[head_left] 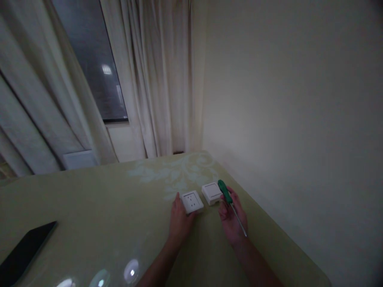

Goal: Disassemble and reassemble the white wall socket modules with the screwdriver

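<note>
White wall socket on the tabletop, held between thumb and fingers of left hand at its left and near edges. Right hand closed around green-handled screwdriver, shaft pointing back toward the wrist. White wall switch just right of socket, partly behind screwdriver handle. Black flat slab well apart at far left. Curtains behind, bare wall along right.
</note>
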Demonstrator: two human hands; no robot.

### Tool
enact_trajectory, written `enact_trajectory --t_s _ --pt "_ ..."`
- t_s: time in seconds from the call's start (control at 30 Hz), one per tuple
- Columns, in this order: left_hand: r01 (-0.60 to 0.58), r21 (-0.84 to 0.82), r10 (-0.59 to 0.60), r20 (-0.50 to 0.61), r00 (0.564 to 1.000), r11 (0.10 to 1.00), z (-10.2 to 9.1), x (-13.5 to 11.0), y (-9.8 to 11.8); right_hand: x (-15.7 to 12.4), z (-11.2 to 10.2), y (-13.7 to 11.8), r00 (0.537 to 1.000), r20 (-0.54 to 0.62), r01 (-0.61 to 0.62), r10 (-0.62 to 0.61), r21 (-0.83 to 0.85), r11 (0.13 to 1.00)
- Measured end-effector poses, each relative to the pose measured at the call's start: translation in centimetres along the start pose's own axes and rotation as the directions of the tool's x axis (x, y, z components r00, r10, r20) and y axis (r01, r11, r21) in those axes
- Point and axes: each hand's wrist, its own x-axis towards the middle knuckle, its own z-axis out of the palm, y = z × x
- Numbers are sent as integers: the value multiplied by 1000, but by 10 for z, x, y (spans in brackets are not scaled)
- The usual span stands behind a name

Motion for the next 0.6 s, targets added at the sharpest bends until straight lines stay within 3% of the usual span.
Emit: enact_trajectory --t_s 0.2,0.37,0.5,0.6 --pt "47 -23 -46 9 999 999 13 18 11 0 -2 5 998 30 -65 63 53 996" --pt "53 -165 -43 62 997 985 12 18 13 2 -2 7 996 46 -72 70 43 996" --pt "64 -305 -43 75 996 950 -6 -4 6 0 1 11 996 60 -69 68 13 998" --pt "95 -361 -76 67 995 928 -23 -42 -7 -11 6 18 989 92 -113 115 -22 993"
